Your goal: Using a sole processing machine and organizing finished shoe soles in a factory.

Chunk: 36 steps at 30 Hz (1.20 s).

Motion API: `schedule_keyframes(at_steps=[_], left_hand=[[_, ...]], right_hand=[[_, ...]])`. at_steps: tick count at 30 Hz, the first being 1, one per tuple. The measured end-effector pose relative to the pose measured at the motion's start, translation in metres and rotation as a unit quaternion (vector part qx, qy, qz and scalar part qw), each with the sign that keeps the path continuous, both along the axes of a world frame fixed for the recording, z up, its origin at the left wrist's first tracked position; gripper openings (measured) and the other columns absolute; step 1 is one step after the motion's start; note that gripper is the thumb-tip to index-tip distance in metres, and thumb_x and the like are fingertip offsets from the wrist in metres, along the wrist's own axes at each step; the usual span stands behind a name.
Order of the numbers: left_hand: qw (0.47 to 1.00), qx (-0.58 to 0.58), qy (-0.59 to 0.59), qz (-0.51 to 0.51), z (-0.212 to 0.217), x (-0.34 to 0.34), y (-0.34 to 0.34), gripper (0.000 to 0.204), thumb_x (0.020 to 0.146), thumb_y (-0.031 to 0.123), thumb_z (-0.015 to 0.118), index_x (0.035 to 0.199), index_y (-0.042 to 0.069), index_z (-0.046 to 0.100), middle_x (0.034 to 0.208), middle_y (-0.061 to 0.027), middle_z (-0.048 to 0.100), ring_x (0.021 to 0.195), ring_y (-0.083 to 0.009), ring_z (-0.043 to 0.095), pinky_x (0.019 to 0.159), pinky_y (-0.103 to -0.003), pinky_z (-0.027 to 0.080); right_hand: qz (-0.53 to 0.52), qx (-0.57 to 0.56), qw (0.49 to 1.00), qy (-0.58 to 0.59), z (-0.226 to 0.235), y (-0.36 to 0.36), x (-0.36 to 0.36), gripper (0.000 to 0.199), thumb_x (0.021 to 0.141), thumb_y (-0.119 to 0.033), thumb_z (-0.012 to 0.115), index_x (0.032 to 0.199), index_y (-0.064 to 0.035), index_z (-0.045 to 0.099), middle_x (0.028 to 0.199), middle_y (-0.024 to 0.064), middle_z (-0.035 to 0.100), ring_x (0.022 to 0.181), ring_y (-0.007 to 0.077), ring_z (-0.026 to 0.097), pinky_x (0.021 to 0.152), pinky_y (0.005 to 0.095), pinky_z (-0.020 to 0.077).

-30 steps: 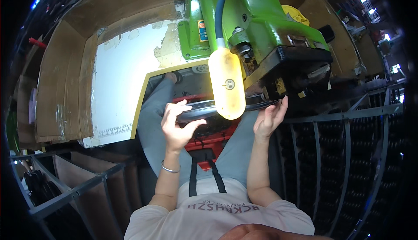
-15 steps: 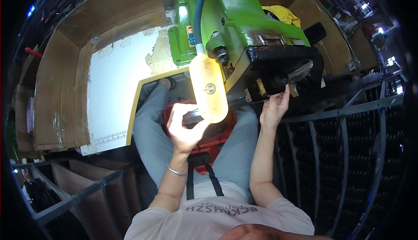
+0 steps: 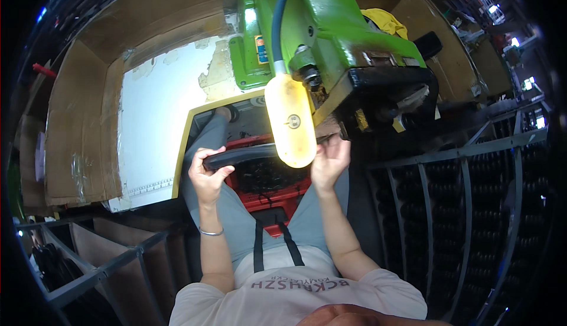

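A long, smooth black piece (image 3: 251, 156), its kind unclear, lies crosswise over my lap. My left hand (image 3: 208, 173) grips its left end between thumb and fingers. Behind the lit yellow lamp (image 3: 290, 122), its middle is hidden. My right hand (image 3: 331, 161) is closed at the right, just past the lamp, its fingertips under the black head (image 3: 393, 92) of a green machine (image 3: 325, 24). What those fingers pinch is partly covered; the piece seems to run to them.
A worn white tabletop with a yellow edge (image 3: 184, 143) lies left, with a cardboard box (image 3: 82, 131) around it. Red material (image 3: 260, 199) shows between my legs. Metal racks stand at the lower left (image 3: 100, 274) and right (image 3: 466, 148), the right one holding several dark items.
Both hands have moved left, the right one away from the machine head's end to beside the lamp. More of the black piece shows. The view has shifted slightly.
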<state>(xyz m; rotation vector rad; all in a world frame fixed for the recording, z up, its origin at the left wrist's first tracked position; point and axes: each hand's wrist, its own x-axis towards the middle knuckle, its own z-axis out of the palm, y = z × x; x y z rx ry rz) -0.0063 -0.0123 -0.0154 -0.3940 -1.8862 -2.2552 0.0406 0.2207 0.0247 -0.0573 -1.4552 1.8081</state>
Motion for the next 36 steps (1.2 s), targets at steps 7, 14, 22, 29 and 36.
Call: schedule_keyframes(at_steps=[7,14,22,29,36], left_hand=[[0.999,0.019,0.015,-0.025,-0.040,0.013,0.002,0.043,0.061,-0.002,0.081,0.090,0.003,0.050,0.092,-0.0092,0.053,0.097,-0.0250,0.054,0.100,-0.052,0.043],[0.943,-0.165,0.264,-0.116,0.031,0.085,0.092,0.039,0.060,0.001,0.080,0.090,0.012,0.059,0.095,-0.0043,0.062,0.098,-0.0250,0.060,0.104,-0.059,0.033],[0.958,-0.236,0.157,-0.039,0.020,0.103,0.095,0.055,0.071,-0.005,0.069,0.122,-0.001,0.048,0.127,-0.0164,0.045,0.121,-0.0292,0.046,0.105,-0.040,0.035],[0.861,0.281,-0.374,0.198,-0.068,0.111,-0.074,0.075,0.089,0.038,0.065,0.135,-0.009,0.029,0.134,-0.0195,0.037,0.122,-0.0264,0.040,0.107,-0.038,0.034],[0.876,0.312,-0.247,0.274,-0.082,0.061,-0.152,0.079,0.086,0.051,0.062,0.129,-0.010,0.036,0.126,-0.0166,0.044,0.121,-0.0235,0.042,0.106,-0.036,0.034]], right_hand=[[-0.006,0.079,0.997,-0.024,-0.011,-0.015,0.018,0.086,0.075,-0.015,0.080,0.140,0.0076,0.027,0.137,0.0191,0.037,0.128,0.0285,0.039,0.106,0.0372,0.0347],[-0.027,-0.064,0.986,-0.152,0.005,-0.032,0.078,0.048,0.085,0.001,0.056,0.130,0.0044,0.039,0.123,0.0104,0.049,0.113,0.0162,0.047,0.100,0.0314,0.0355],[-0.049,-0.055,0.995,-0.062,0.114,0.190,0.020,0.047,0.090,-0.004,0.052,0.135,0.0041,0.042,0.123,0.0120,0.056,0.111,0.0172,0.054,0.096,0.0297,0.0418],[-0.235,0.344,0.777,-0.472,0.079,0.311,-0.074,0.038,0.074,-0.013,0.056,0.110,-0.0074,0.066,0.112,0.0166,0.064,0.113,0.0380,0.054,0.095,0.0502,0.0397],[-0.362,0.416,0.828,-0.104,0.063,0.268,-0.035,0.018,0.081,-0.020,0.065,0.090,-0.0049,0.069,0.089,0.0121,0.067,0.092,0.0320,0.061,0.081,0.0427,0.0455]])
